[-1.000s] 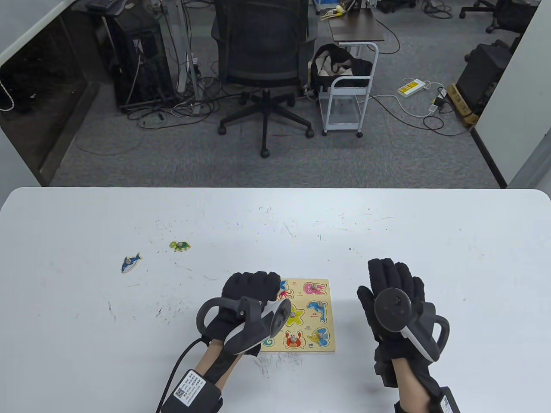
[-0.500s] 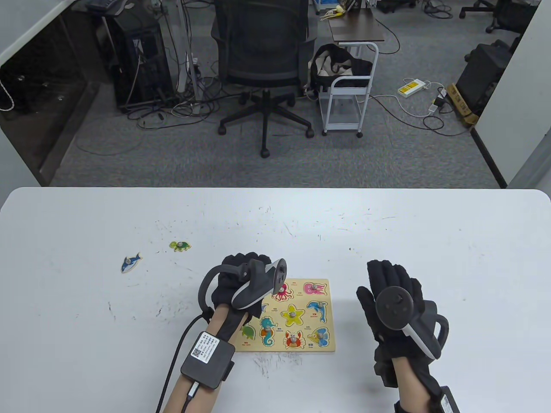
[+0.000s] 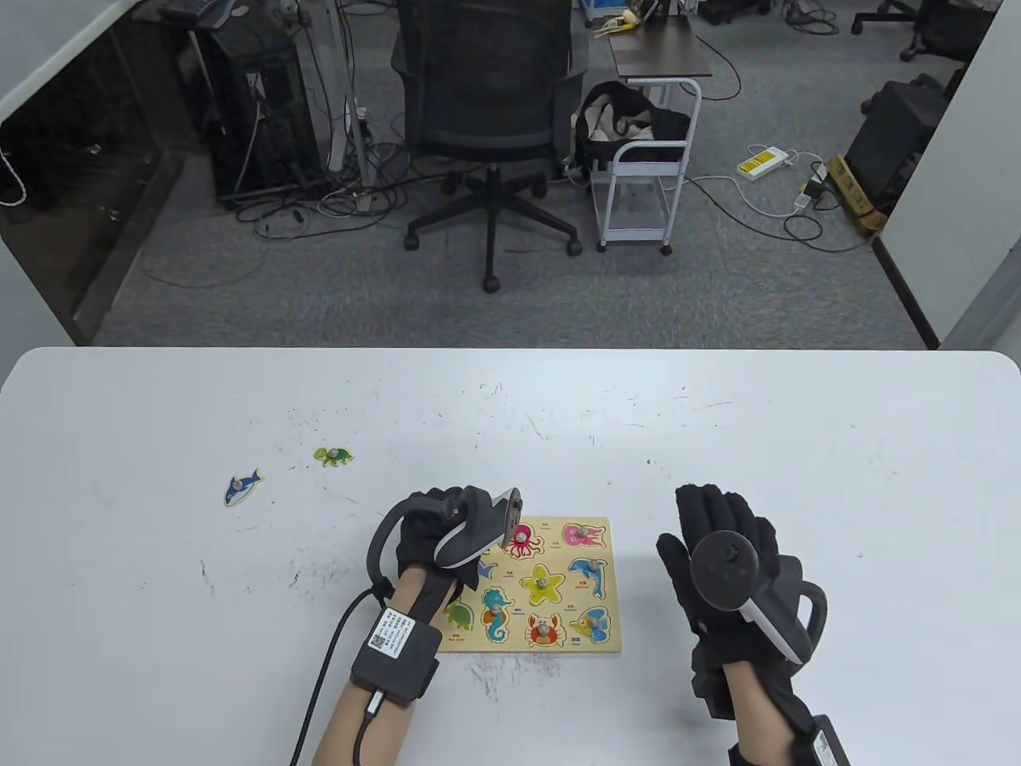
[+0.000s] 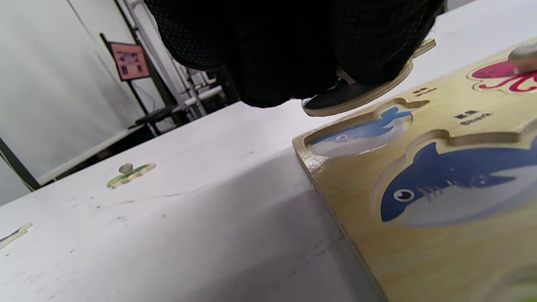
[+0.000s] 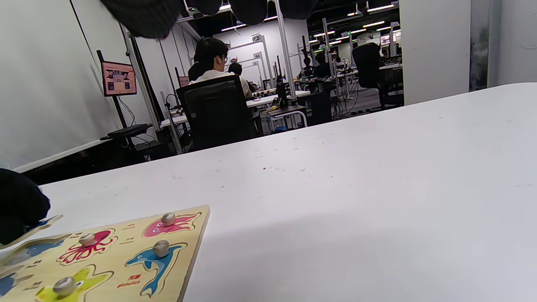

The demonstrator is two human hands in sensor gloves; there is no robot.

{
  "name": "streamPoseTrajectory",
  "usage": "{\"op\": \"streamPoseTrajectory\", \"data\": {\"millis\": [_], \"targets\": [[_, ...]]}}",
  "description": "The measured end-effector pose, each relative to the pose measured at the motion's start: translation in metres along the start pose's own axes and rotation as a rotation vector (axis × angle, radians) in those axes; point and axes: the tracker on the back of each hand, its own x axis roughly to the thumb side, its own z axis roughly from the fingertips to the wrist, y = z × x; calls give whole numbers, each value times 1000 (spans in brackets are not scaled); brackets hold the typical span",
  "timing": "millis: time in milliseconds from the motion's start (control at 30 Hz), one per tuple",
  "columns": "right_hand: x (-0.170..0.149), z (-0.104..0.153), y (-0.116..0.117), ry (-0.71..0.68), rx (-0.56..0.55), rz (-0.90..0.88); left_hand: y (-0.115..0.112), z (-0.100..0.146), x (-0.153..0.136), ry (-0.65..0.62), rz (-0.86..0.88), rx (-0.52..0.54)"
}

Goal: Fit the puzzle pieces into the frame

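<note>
The wooden puzzle frame [image 3: 518,645] lies on the white table, with several sea-animal pieces seated in it. My left hand [image 3: 427,519] hovers at its far left corner. In the left wrist view its fingers [image 4: 293,50] pinch a flat, dark blue wooden piece [image 4: 361,90] just above the empty whale recess [image 4: 361,134]. The piece is tilted and not seated. The shark recess [image 4: 457,188] beside it is also empty. My right hand [image 3: 722,519] rests flat on the table to the right of the frame and holds nothing.
Two loose pieces lie on the table to the far left: a blue shark [image 3: 242,487] and a green turtle [image 3: 333,456]. An office chair [image 3: 486,120] and a small cart [image 3: 646,159] stand on the floor beyond the table's far edge.
My left hand has moved from over the frame's left half to its far left corner, uncovering the seahorse and the turtle recess. The right hand has barely shifted.
</note>
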Motion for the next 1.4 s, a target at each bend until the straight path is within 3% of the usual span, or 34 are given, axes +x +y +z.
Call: {"op": "streamPoseTrajectory", "data": {"millis": [333, 833, 967, 1167, 1400], "targets": [[0, 0, 1, -1, 11, 0, -13, -5, 7, 0, -45, -33], [1, -1, 2, -6, 24, -3, -8, -1, 3, -5, -34, -46], [1, -1, 1, -11, 22, -3, 3, 0, -16, 23, 10, -27], [2, -1, 1, -16, 13, 2, 24, -6, -66, 146, 54, -23], [3, 2, -2, -20, -6, 9, 28, -25, -121, 287, 69, -56]]}}
